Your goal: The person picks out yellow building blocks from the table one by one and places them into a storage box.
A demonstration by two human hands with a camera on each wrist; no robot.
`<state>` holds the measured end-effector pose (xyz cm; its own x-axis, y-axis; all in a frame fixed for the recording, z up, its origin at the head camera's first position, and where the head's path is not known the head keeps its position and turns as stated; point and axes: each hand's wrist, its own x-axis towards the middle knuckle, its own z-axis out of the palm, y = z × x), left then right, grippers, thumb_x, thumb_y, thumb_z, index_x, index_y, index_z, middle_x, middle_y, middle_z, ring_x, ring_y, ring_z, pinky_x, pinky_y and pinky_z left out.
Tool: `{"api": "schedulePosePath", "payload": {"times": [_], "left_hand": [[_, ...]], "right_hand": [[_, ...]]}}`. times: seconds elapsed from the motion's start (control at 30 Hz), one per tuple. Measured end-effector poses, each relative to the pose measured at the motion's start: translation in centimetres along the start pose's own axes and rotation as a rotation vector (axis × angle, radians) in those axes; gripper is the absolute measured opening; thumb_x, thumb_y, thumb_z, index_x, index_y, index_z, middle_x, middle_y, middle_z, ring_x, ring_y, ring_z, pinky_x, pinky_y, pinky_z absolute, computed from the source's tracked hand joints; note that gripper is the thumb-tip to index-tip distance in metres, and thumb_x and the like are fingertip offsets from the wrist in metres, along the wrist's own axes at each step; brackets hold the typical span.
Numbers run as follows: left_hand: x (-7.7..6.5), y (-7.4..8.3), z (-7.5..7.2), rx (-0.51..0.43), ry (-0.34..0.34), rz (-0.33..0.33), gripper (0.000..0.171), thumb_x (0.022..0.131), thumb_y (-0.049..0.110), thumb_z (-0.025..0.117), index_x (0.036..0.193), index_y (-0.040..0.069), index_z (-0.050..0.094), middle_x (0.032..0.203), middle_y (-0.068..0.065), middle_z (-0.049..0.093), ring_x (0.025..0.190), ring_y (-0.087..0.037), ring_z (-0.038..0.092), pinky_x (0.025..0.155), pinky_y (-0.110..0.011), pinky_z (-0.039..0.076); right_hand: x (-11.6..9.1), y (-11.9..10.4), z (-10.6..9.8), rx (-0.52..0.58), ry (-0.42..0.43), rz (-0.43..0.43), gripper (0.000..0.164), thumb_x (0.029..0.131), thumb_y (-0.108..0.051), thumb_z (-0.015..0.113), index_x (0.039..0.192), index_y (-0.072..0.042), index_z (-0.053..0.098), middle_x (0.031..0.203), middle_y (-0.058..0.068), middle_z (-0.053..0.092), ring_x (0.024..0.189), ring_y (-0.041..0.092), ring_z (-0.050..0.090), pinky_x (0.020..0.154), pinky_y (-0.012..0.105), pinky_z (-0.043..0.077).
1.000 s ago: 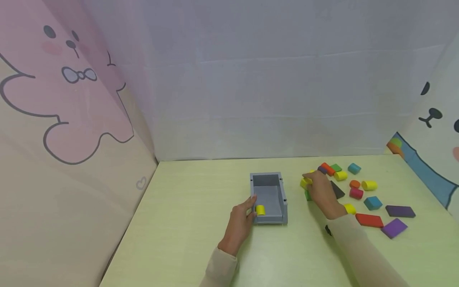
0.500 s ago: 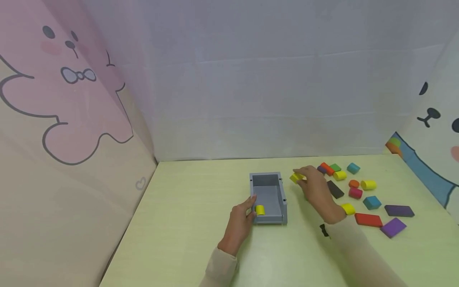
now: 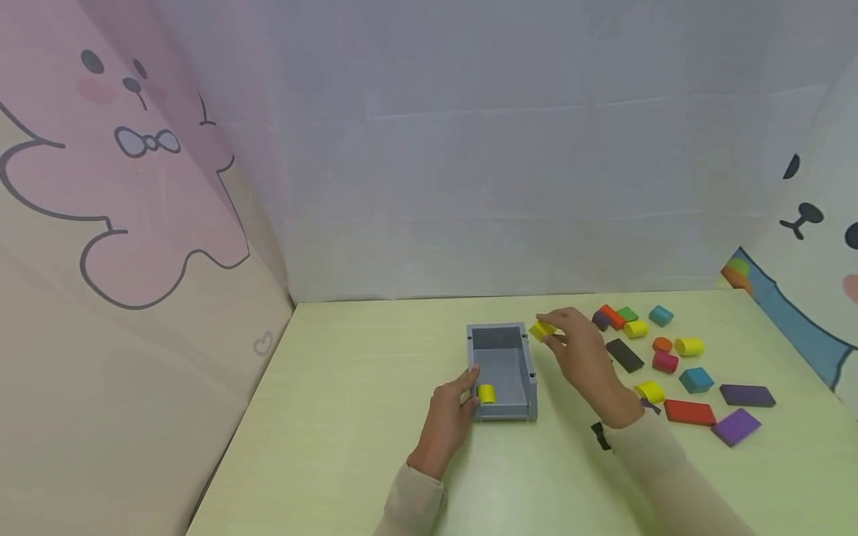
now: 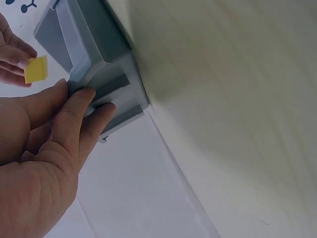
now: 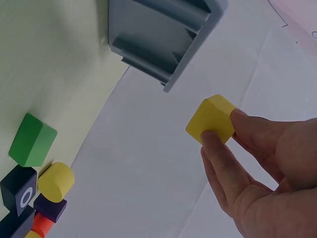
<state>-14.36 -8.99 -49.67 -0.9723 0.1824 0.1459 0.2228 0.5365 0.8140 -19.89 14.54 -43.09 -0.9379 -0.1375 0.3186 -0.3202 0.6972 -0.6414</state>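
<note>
Holding a yellow block (image 3: 541,330) pinched between thumb and fingers, the right hand (image 3: 582,357) hovers in the head view just beside the right wall of a gray box (image 3: 504,412), near its far corner. The left hand (image 3: 447,420), apart from the right, grips the box's left wall; a small yellow piece (image 3: 485,394) lies inside at the near left corner. Farther right, a black slab (image 3: 625,356), a red slab (image 3: 690,412) and a blue block (image 3: 697,380) lie scattered on the table (image 3: 322,417).

From the left wrist, fingers clasp the box's edge, with the pinched block beyond.

From the right wrist, that block is tilted, clear of the box. A green block (image 5: 32,141) sits near a yellow cylinder (image 5: 56,182); the crowded pieces below are cut off, their shapes hard to tell.
</note>
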Motion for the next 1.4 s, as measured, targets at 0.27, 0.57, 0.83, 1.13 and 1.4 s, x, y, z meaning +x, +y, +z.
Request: {"api": "schedulePosePath", "payload": {"times": [0.27, 0.57, 0.83, 1.13, 1.4], "left_hand": [[0.0, 0.0, 0.0, 0.011, -0.002, 0.002, 0.054, 0.096, -0.009, 0.07, 0.148, -0.005, 0.057, 0.149, -0.023, 0.057, 0.139, -0.039, 0.056, 0.113, -0.051, 0.048], [0.0, -0.1, 0.0, 0.016, -0.006, -0.021, 0.054, 0.096, -0.008, 0.07, 0.148, -0.003, 0.057, 0.149, -0.021, 0.057, 0.14, -0.037, 0.056, 0.114, -0.05, 0.048], [0.2, -0.1, 0.0, 0.017, -0.015, -0.033, 0.054, 0.096, -0.007, 0.07, 0.149, -0.002, 0.056, 0.151, -0.02, 0.056, 0.14, -0.036, 0.055, 0.114, -0.049, 0.048], [0.3, -0.1, 0.0, 0.01, -0.015, -0.037, 0.055, 0.097, -0.007, 0.07, 0.15, -0.001, 0.056, 0.151, -0.02, 0.056, 0.141, -0.036, 0.055, 0.115, -0.049, 0.048], [0.2, -0.1, 0.0, 0.009, -0.015, -0.036, 0.054, 0.097, -0.007, 0.07, 0.149, -0.001, 0.057, 0.151, -0.02, 0.056, 0.141, -0.036, 0.055, 0.115, -0.05, 0.047]], "right_hand": [[-0.4, -1.0, 0.3, 0.029, 0.001, -0.066, 0.04, 0.089, 0.016, 0.074, 0.128, 0.007, 0.072, 0.12, 0.024, 0.066, 0.11, 0.043, 0.068, 0.09, 0.055, 0.062], [-1.0, -2.5, 0.8, 0.002, -0.062, -0.122, 0.039, 0.087, 0.014, 0.077, 0.125, 0.005, 0.074, 0.118, 0.018, 0.068, 0.106, 0.037, 0.071, 0.09, 0.052, 0.063], [-1.5, -3.0, 1.4, -0.045, -0.137, -0.201, 0.038, 0.085, 0.016, 0.079, 0.12, 0.003, 0.076, 0.113, 0.013, 0.07, 0.103, 0.032, 0.071, 0.088, 0.046, 0.064], [-1.6, -3.4, 1.8, -0.059, -0.278, -0.212, 0.033, 0.087, 0.016, 0.076, 0.115, 0.0, 0.078, 0.106, 0.007, 0.07, 0.099, 0.026, 0.069, 0.094, 0.045, 0.062], [-2.0, -3.5, 2.0, -0.066, -0.357, -0.278, 0.03, 0.085, 0.014, 0.08, 0.112, 0.0, 0.077, 0.103, 0.005, 0.067, 0.097, 0.024, 0.068, 0.091, 0.042, 0.062]]}}
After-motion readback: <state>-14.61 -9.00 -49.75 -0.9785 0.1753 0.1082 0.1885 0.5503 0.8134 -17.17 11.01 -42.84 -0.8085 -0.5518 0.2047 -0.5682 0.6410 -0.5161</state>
